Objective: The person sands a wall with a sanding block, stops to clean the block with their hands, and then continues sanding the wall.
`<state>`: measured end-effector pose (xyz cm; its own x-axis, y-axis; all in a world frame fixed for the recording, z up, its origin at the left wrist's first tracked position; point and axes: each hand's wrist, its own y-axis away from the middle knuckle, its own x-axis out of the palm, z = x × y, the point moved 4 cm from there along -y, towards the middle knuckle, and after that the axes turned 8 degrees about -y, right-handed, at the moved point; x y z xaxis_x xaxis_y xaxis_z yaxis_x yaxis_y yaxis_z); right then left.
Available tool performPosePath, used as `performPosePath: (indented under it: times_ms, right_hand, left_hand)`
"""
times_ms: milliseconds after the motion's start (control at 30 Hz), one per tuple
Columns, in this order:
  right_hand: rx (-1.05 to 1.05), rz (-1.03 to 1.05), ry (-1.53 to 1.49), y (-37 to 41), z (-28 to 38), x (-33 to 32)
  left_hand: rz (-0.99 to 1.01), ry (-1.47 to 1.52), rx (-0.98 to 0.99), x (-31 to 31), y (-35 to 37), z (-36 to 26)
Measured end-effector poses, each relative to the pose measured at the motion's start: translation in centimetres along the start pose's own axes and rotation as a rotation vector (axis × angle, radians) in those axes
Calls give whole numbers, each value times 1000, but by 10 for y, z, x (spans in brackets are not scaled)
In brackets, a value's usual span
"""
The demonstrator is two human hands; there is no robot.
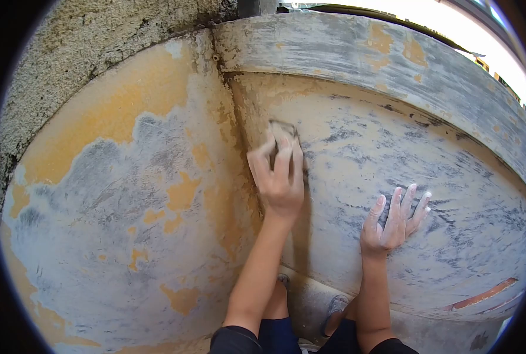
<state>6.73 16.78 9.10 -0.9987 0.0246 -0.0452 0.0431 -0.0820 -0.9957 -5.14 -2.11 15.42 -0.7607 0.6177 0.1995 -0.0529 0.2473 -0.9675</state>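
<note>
My left hand (pixel 280 180) is closed around a small flat piece of sandpaper (pixel 284 126), grey with a dark edge. It presses this against the beige wall panel (pixel 328 171), close to the inner corner. Motion blurs the fingers a little, so the underside of the piece is hidden. Lower and to the right, my right hand (pixel 394 221) rests on the same panel with its fingers spread. White dust coats those fingertips, and nothing is in that hand. Dark grey scuffs and streaks mark the panel around both hands.
A second wall (pixel 121 194) with peeling yellow paint and grey patches meets the panel at the left. Above runs a raised grey ledge (pixel 333 44). Rough concrete (pixel 68 71) lies at upper left. A reddish-brown strip (pixel 484 293) shows at lower right. My feet stand below the hands.
</note>
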Motion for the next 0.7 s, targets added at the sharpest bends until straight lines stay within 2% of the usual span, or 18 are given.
performPosePath:
  times_ms: [133,267,333,467,567,700]
  right_hand:
    - [-5,-13,0,-2,0,1]
    - [-3,-13,-1,0,-2,1]
    - [-16,-23,-1,0,-1,1]
    - [-16,-28,-17,-2,-2,2]
    - [-19,-9,-9,1,-3,-1]
    - [-20,-28,-23,-2,-3,1]
  left_hand:
    - [-57,-48,-30,18,-54,6]
    - [-57,-7,-20,3,-7,-3]
    - [72,-7,-67,-6,31,-7]
    - [-47,41,59,8,-2,5]
    - [-47,-42,27,15,-43,10]
    - [-52,21,-3,4,3,3]
